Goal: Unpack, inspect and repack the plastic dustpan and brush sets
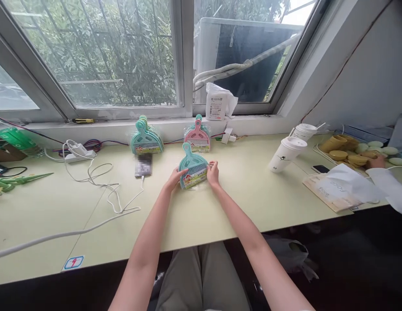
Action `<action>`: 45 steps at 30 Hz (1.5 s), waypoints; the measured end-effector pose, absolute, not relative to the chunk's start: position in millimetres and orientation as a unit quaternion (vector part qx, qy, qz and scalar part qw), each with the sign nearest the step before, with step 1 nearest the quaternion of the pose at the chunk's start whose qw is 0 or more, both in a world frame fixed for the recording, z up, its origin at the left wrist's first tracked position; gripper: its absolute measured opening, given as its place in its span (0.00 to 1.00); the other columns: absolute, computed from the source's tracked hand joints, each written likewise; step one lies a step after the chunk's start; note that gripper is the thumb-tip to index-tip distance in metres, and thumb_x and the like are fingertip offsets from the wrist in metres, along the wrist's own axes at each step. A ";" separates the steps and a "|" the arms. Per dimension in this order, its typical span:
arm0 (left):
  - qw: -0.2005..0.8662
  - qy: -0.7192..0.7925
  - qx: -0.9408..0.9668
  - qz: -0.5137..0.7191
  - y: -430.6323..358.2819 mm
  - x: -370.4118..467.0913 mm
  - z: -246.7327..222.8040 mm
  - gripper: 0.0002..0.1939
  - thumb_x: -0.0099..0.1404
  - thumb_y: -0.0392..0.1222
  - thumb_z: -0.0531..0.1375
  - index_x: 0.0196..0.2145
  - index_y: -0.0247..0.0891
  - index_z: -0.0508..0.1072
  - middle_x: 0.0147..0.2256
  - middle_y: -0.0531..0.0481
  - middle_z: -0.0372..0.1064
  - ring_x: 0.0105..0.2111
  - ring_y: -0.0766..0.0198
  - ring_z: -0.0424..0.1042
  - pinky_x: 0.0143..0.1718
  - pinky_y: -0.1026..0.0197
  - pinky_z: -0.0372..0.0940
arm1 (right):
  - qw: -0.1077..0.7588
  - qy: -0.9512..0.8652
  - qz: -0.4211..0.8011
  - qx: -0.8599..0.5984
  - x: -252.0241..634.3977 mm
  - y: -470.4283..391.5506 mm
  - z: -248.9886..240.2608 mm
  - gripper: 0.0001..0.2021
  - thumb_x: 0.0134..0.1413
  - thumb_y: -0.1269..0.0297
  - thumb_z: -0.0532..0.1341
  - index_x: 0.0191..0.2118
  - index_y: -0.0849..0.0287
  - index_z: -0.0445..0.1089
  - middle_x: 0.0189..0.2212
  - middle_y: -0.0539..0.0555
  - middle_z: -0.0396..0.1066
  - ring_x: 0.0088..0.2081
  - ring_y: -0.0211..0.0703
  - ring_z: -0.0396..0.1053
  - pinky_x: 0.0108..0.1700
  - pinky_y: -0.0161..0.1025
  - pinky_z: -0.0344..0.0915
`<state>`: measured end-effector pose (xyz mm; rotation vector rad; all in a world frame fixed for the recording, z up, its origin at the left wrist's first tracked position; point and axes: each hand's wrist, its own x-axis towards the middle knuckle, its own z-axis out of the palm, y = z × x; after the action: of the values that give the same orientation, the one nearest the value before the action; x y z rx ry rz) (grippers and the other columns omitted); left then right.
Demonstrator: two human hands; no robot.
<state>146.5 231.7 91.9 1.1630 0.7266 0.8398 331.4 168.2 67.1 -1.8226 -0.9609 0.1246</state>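
Note:
Between my two hands is a teal mini dustpan and brush set [191,163] in clear wrap with a printed label, tilted with its handle up. My left hand [175,179] grips its lower left side, thumb over the front. At the right edge, my right hand [213,172] pinches it with bent fingers. Behind it, a pink dustpan and brush set [197,137] stands in front of teal ones near the sill. Farther left stands a stack of green and teal dustpan sets [145,138], also wrapped.
A phone [143,166] on a white cable [118,196] lies left of my hands. A power strip [80,155] is farther left. White cups [287,153], a paper bag [333,190] and another person's hand [376,160] by yellow containers [346,155] are at right.

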 end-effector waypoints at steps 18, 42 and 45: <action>0.688 0.332 0.350 0.541 229.4 137.2 74.2 0.19 0.54 0.37 0.61 0.46 0.37 0.68 0.40 0.45 0.73 0.37 0.61 0.74 0.42 0.57 0.70 | 0.458 -0.497 -0.017 -0.737 333.5 162.5 57.6 0.20 0.62 0.69 0.42 0.48 0.61 0.68 0.47 0.60 0.70 0.48 0.44 0.67 0.50 0.40 0.61; 0.646 0.446 0.250 0.566 270.7 130.7 72.8 0.17 0.54 0.35 0.62 0.43 0.39 0.68 0.40 0.48 0.72 0.36 0.63 0.74 0.34 0.63 0.70 | 0.141 -0.595 -0.141 -0.778 393.1 340.1 57.1 0.26 0.56 0.72 0.45 0.60 0.56 0.60 0.64 0.56 0.49 0.66 0.55 0.42 0.63 0.61 0.32; 0.641 0.452 0.263 0.562 270.4 131.7 72.3 0.18 0.54 0.36 0.62 0.44 0.40 0.68 0.41 0.47 0.72 0.37 0.63 0.74 0.34 0.62 0.70 | 0.143 -0.597 -0.143 -0.776 392.7 337.7 58.6 0.25 0.56 0.72 0.45 0.57 0.58 0.63 0.63 0.58 0.51 0.65 0.56 0.44 0.63 0.60 0.35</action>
<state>131.7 270.4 72.3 0.5991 1.0317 1.2815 392.7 337.7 58.6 -2.2391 -1.7231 -0.4135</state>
